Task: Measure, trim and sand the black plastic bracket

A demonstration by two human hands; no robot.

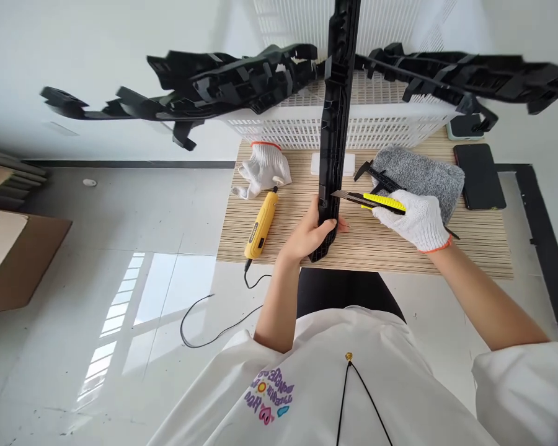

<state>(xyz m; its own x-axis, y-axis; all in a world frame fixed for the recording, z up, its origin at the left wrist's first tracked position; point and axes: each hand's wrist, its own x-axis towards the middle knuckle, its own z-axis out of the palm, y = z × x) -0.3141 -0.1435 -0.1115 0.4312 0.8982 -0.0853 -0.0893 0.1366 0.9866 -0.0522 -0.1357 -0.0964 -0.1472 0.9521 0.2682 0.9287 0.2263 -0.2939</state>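
Note:
My bare left hand [308,236] is wrapped round the near end of a long black plastic part [333,130]. The part runs away from me and has jagged black branches spreading left and right at its far end. My right hand [421,220], in a white knit glove with an orange cuff, grips a yellow and black utility knife [382,201]. Its blade is out and points left, with the tip at or very close to the part's right edge; I cannot tell whether it touches.
On the striped wooden table [474,248] lie a yellow rotary tool [261,226] with a cord, a white glove [266,168], a black caliper [385,179], a grey cloth [421,175] and a black tablet-like device [478,176]. White plastic baskets [390,127] stand behind. A cardboard box [23,260] is at left.

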